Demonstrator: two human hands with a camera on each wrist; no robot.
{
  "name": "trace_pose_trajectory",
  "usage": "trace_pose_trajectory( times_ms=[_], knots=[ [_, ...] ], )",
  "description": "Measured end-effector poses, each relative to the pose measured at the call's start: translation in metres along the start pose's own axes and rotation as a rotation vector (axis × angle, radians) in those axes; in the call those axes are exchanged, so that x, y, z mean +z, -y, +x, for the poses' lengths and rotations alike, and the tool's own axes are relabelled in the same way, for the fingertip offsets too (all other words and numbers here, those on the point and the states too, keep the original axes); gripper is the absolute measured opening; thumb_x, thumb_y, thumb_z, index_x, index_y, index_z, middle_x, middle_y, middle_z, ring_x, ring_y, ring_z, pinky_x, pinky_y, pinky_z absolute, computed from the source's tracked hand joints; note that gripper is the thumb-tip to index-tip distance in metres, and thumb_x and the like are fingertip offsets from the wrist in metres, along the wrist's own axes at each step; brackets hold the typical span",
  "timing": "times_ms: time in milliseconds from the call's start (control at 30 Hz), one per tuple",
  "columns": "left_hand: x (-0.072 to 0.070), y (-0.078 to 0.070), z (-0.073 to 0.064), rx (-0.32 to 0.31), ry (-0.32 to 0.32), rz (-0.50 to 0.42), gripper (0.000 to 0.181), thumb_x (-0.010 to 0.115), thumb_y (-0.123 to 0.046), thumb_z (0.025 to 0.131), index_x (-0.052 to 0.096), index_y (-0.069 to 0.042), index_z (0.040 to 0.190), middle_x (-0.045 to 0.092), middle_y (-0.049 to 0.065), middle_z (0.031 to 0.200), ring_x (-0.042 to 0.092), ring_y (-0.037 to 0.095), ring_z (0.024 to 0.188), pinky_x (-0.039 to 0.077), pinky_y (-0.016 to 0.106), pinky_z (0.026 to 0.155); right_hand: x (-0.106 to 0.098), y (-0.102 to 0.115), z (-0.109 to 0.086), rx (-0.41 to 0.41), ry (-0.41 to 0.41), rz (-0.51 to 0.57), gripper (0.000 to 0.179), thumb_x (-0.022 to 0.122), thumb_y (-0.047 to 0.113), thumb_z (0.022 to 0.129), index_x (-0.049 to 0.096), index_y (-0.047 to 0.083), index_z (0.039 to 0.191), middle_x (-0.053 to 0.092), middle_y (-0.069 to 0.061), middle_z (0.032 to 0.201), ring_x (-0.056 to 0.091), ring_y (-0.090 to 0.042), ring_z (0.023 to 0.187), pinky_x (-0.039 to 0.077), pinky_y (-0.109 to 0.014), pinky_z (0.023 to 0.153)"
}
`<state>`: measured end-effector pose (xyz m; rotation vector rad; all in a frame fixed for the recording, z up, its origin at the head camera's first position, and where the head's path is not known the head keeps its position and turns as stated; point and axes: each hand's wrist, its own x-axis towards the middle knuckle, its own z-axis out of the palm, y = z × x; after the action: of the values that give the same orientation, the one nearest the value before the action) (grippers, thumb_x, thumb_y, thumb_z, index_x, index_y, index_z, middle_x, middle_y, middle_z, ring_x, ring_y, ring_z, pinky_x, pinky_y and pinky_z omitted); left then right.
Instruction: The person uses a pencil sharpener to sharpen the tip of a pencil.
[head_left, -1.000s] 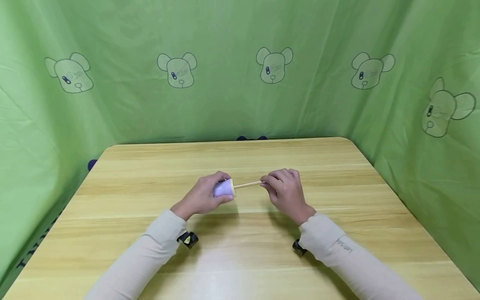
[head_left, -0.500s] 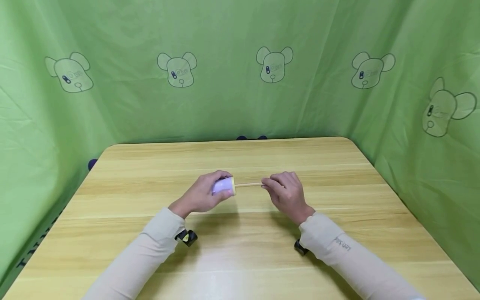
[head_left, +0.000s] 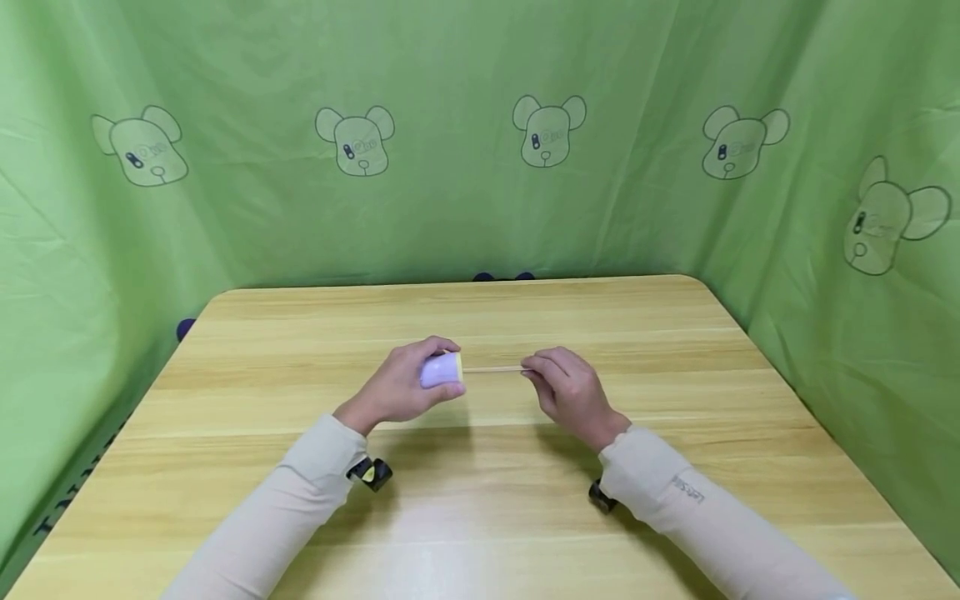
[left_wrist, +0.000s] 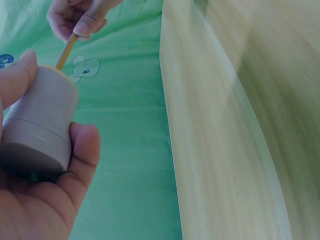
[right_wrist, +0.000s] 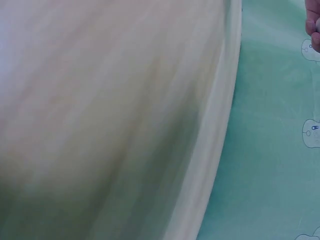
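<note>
My left hand [head_left: 396,389] grips a small lilac cylinder [head_left: 441,372] with a yellow rim, held on its side above the table. From the rimmed end a thin wooden stick [head_left: 492,369], pencil-like, runs across to my right hand [head_left: 573,393], which pinches its other end between thumb and fingers. Seen in the left wrist view, the cylinder [left_wrist: 42,102] has a seam near its darker base, and the stick [left_wrist: 66,52] enters the rimmed end. How deep it goes is hidden. In the right wrist view only part of a hand [right_wrist: 313,22] shows at the edge.
Below both hands lies a wood-grain table [head_left: 480,508] with rounded far corners. Green curtains [head_left: 450,217] printed with bear heads close in the back and sides. A black strap device [head_left: 371,473] sits at the left wrist, another [head_left: 602,497] at the right.
The left hand has shifted slightly left with the cylinder, and its rim now faces more squarely right. The stick has turned from a slant to nearly level. Both hands keep their hold.
</note>
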<state>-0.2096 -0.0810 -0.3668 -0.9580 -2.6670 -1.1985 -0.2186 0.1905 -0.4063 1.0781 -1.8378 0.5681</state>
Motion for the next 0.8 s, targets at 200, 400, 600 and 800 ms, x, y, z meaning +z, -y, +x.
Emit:
trace_pose_trajectory(
  times_ms=[200,400,600,800],
  knots=[
    [0.0007,-0.0008,0.0003,-0.009,0.006,-0.003,0.051,0.078,-0.026,0.083,0.057,-0.005,0.125,0.059,0.006,0.088,0.055,0.017,0.073,0.049,0.031,0.061,0.0004,0.0006,0.0033,0.015,0.012,-0.009,0.026,0.053,0.017,0.101,0.068,-0.001,0.09,0.065,-0.011,0.082,0.063,-0.025,0.07,0.053,-0.036,0.061],
    [0.0039,-0.0008,0.0002,0.006,0.019,0.007,0.051,0.079,-0.025,0.082,0.057,-0.006,0.124,0.059,0.006,0.089,0.055,0.017,0.074,0.049,0.03,0.062,0.002,0.0005,0.0018,0.002,0.058,0.016,0.027,0.053,0.018,0.101,0.068,-0.002,0.091,0.065,-0.011,0.084,0.065,-0.024,0.073,0.056,-0.032,0.064],
    [0.0063,0.0004,0.001,0.032,0.017,0.009,0.051,0.079,-0.024,0.081,0.057,-0.005,0.123,0.059,0.005,0.089,0.055,0.016,0.074,0.048,0.03,0.062,0.0015,0.0023,0.0018,0.022,0.076,0.033,0.027,0.054,0.019,0.1,0.068,-0.002,0.091,0.066,-0.011,0.084,0.065,-0.023,0.073,0.056,-0.032,0.065],
    [0.0072,0.0004,0.0008,0.023,0.03,0.012,0.05,0.079,-0.024,0.082,0.057,-0.005,0.123,0.06,0.006,0.091,0.055,0.016,0.075,0.048,0.03,0.063,0.0022,0.0038,0.0029,0.037,0.084,0.033,0.027,0.058,0.023,0.098,0.068,-0.001,0.089,0.066,-0.01,0.082,0.065,-0.023,0.073,0.055,-0.033,0.064]
  ],
)
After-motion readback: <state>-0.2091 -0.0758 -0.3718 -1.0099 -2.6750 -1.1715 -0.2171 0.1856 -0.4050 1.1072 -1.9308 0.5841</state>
